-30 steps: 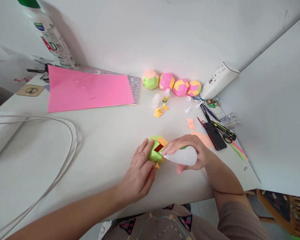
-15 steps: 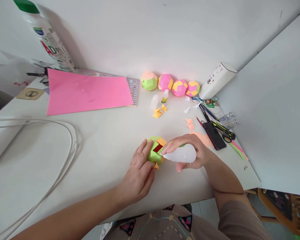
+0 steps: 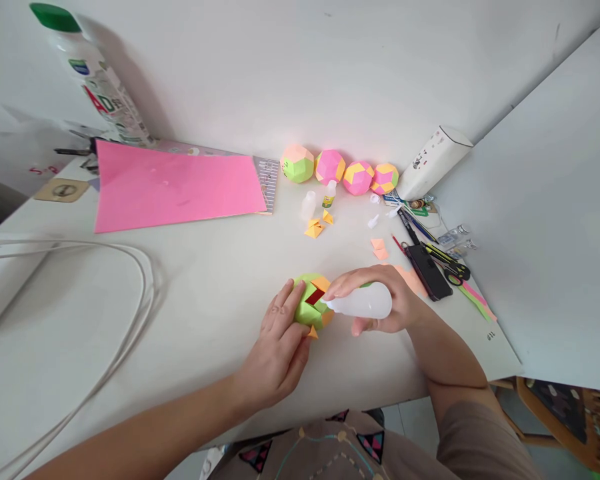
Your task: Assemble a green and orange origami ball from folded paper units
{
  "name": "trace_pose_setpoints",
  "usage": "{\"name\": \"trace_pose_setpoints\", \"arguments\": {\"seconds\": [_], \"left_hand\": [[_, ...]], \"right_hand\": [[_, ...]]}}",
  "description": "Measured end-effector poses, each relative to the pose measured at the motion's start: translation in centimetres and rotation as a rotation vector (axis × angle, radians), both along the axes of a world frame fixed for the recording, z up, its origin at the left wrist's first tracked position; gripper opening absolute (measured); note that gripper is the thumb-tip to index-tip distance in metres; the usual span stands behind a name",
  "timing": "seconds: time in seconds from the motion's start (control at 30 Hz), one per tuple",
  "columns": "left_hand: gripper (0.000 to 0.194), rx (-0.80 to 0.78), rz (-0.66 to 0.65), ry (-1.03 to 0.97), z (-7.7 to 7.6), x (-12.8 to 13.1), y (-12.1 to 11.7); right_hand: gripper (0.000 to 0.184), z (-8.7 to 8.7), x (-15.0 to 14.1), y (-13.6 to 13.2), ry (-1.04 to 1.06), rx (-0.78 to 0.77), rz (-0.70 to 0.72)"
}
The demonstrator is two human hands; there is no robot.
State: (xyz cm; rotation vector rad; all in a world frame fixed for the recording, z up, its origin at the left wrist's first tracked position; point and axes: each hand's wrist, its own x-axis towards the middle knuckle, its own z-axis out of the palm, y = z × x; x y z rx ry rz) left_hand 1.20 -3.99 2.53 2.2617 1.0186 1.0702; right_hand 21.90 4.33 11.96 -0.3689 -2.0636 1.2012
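My left hand [image 3: 280, 337] is wrapped round the left side of a green and orange paper ball [image 3: 307, 312], which rests on the white table. A dark red diamond-shaped gap [image 3: 315, 296] shows in the ball's upper face. A small orange folded paper piece [image 3: 313, 333] sits by my left fingertips; whether they pinch it I cannot tell. In my right hand [image 3: 397, 300] is a white squeeze glue bottle [image 3: 367, 301], lying nearly level, its nozzle pointing left at the edge of the gap.
Several finished paper balls [image 3: 330, 166] line the wall. Before them stand small bottles [image 3: 309, 205] and orange folded pieces [image 3: 314, 229]. A phone [image 3: 430, 270] and scissors [image 3: 455, 270] lie right. Pink paper [image 3: 180, 190] and white cables [image 3: 147, 287] are left.
The glue bottle in my right hand has shifted slightly up, its nozzle moving a little along the gap's edge. My left hand and the paper ball stay in place.
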Motion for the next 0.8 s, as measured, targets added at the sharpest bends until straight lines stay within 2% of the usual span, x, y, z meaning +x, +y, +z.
{"name": "trace_pose_setpoints", "arguments": {"seconds": [0.23, 0.43, 0.53, 0.67, 0.73, 0.8], "left_hand": [[0.021, 0.006, -0.010, -0.009, 0.0, 0.0, 0.0], [0.020, 0.002, -0.007, -0.024, 0.0, 0.1, 0.1], [0.020, 0.005, 0.002, -0.041, -0.1, 0.1, -0.1], [0.018, -0.032, 0.022, -0.059, -0.2, 0.1, -0.3], [0.018, -0.048, 0.056, -0.083, 0.0, 0.1, -0.5], [0.017, -0.066, 0.095, -0.120, 0.2, 0.1, -0.6]], "right_hand": [[0.045, -0.4, 0.0, -0.2, -0.003, -0.073, 0.052], [0.031, 0.1, 1.0, 0.7, 0.279, -0.325, 0.013], [0.027, 0.8, 1.9, 1.5, 0.392, -0.432, -0.108], [0.032, 1.4, 3.0, 2.0, 0.475, -0.547, -0.385], [0.033, 1.0, 3.5, 1.9, 0.506, -0.598, -0.488], [0.034, 0.1, 4.1, 1.7, 0.536, -0.692, -0.520]]}}
